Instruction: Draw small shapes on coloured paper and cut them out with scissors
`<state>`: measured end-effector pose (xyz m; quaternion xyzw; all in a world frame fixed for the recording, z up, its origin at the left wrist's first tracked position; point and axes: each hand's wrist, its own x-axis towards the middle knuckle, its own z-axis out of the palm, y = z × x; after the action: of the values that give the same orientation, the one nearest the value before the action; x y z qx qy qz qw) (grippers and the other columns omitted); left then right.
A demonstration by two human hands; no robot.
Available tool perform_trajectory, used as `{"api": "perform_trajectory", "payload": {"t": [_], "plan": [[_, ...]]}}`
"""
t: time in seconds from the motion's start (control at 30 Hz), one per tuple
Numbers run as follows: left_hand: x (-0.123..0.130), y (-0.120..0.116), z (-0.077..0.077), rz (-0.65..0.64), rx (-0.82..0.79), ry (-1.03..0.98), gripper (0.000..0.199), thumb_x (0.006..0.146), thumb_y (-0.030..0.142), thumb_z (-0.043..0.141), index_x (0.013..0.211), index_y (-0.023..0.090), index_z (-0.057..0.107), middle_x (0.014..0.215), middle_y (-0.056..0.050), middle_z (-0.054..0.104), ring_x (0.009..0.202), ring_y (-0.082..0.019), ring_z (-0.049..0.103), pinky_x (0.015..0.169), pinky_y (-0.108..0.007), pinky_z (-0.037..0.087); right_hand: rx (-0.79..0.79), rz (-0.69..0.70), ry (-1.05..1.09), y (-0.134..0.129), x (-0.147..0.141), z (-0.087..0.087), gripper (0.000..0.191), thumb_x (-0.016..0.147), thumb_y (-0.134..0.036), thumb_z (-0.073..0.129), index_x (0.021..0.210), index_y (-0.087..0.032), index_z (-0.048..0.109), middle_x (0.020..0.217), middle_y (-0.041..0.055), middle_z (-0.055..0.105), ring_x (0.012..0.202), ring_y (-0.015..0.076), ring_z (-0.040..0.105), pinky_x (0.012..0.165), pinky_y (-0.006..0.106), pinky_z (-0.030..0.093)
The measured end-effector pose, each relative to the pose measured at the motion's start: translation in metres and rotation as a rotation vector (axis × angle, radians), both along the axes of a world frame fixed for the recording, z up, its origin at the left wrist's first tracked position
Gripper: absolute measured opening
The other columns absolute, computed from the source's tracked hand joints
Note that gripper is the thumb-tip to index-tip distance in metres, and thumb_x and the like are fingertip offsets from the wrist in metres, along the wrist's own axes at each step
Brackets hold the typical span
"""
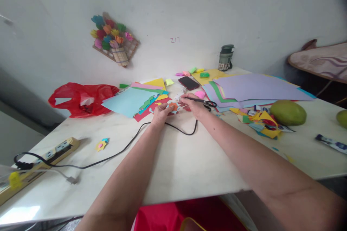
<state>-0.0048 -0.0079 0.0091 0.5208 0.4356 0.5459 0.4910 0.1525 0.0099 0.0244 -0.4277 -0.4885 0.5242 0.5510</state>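
Observation:
My left hand, fingers closed, pinches a small orange paper cutout above the table. Close beside it, my right hand is closed in a pinch, its fingertips at the cutout's right side. A thin whitish thing shows at those fingertips, too small to make out. Black-handled scissors are right behind my right hand; whether it touches them I cannot tell. Red paper with cut scraps lies under and beside my left hand. A pink clay lump sits just beyond the right hand.
Colored sheets and a red plastic bag lie left. A phone is behind my hands; purple sheets, paper scraps and a green fruit lie right. A black cord crosses toward a power strip.

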Motion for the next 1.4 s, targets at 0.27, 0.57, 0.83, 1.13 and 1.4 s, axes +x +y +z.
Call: {"api": "perform_trajectory", "payload": {"t": [0.27,0.57,0.83,1.13,1.4], "plan": [[0.000,0.002,-0.001,0.085,0.080,-0.036,0.037,0.056,0.047,0.080,0.070,0.014,0.069,0.069,-0.001,0.066,0.067,-0.015,0.060,0.070,-0.029,0.051,-0.104,0.038,0.062,-0.004,-0.007,0.003,0.018,0.066,-0.015,0.069,0.082,-0.019,0.061,0.064,-0.0033,0.066,0.059,0.0111,0.063,0.055,0.022,0.046],[0.004,0.000,0.002,0.077,0.070,-0.017,0.038,0.058,0.047,0.080,0.074,0.014,0.070,0.073,-0.001,0.065,0.072,-0.014,0.060,0.072,-0.027,0.051,-0.082,0.045,0.074,-0.009,-0.013,0.003,0.021,0.062,-0.007,0.066,0.078,-0.019,0.060,0.059,-0.0062,0.059,0.052,0.0089,0.057,0.056,0.023,0.049],[0.003,-0.002,0.003,0.069,0.061,0.011,0.037,0.058,0.048,0.079,0.072,0.015,0.069,0.073,-0.002,0.066,0.073,-0.015,0.061,0.075,-0.027,0.050,-0.006,0.028,0.013,-0.006,-0.014,0.001,0.022,0.058,-0.008,0.064,0.076,-0.020,0.059,0.058,-0.0067,0.055,0.054,0.0099,0.054,0.058,0.025,0.047],[0.003,0.000,0.001,0.096,0.134,0.052,0.029,0.061,0.041,0.076,0.060,0.016,0.062,0.074,-0.003,0.065,0.075,-0.016,0.060,0.076,-0.030,0.049,0.160,-0.024,-0.141,0.002,-0.009,-0.007,0.024,0.058,-0.019,0.063,0.081,-0.022,0.057,0.059,-0.0074,0.055,0.057,0.0117,0.053,0.058,0.025,0.045],[0.002,0.005,-0.002,0.141,0.187,0.129,0.026,0.059,0.036,0.075,0.056,0.016,0.059,0.079,-0.004,0.066,0.078,-0.017,0.059,0.076,-0.029,0.046,0.278,-0.145,-0.300,0.006,-0.006,-0.005,0.024,0.059,-0.018,0.063,0.082,-0.022,0.058,0.066,-0.0047,0.060,0.068,0.0167,0.061,0.070,0.033,0.050]]}}
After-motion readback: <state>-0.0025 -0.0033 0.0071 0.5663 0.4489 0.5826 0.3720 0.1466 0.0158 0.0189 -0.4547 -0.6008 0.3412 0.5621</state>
